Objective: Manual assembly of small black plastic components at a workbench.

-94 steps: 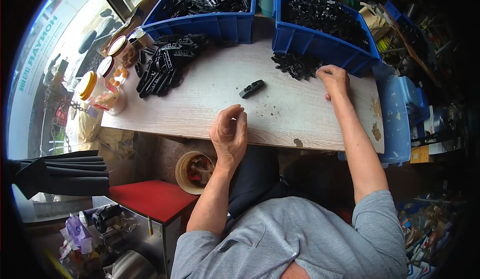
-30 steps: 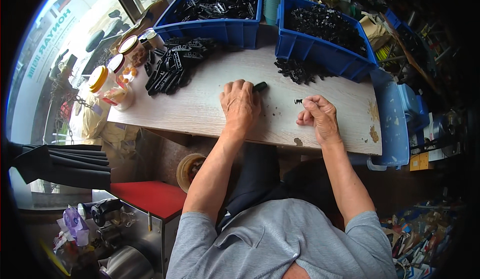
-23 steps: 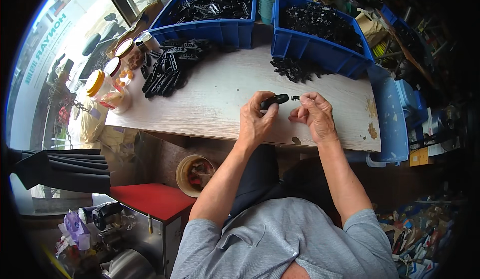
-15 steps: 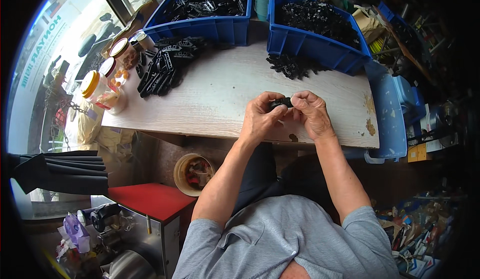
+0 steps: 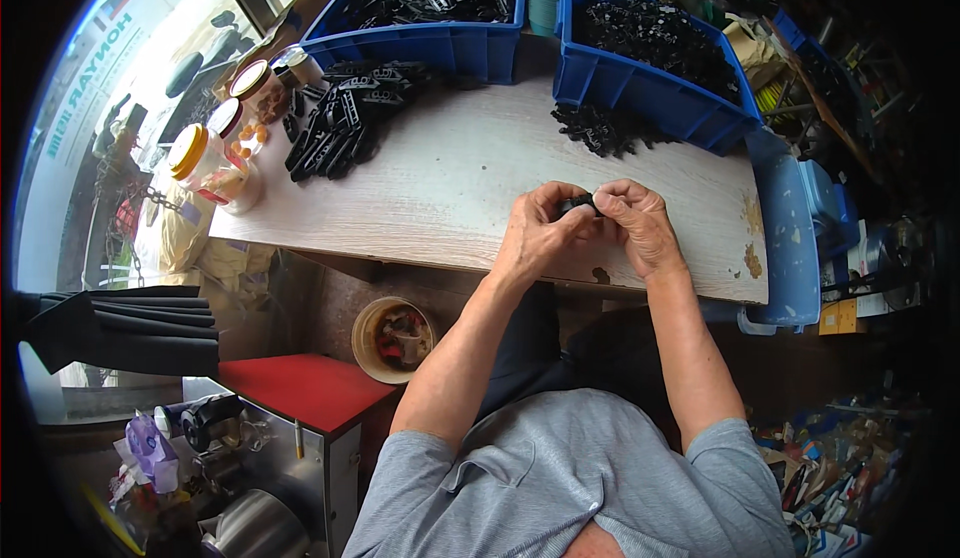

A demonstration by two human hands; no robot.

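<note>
Above the table's near edge, a small black plastic part (image 5: 576,203) is gripped between the thumb and fingers of my left hand (image 5: 538,232). My right hand (image 5: 644,230) is closed in a pinch at the part's right end, its fingertips against it. Much of the part is covered by the fingers, so its full shape is hidden. Beyond my hands lies a heap of small black plastic pieces (image 5: 598,130). Farther left, long black plastic pieces (image 5: 345,130) with slots are piled on the whitish wooden table (image 5: 440,193).
Two blue crates stand at the back: the left crate (image 5: 420,50) holds long black pieces, the right crate (image 5: 640,98) small ones. Lidded jars (image 5: 215,173) line the table's left edge. A bucket (image 5: 370,366) and a red-topped cabinet (image 5: 300,390) stand below left.
The view has shifted a little. Both hands stay together over the table's near edge, and the fingers now cover more of the black part.
</note>
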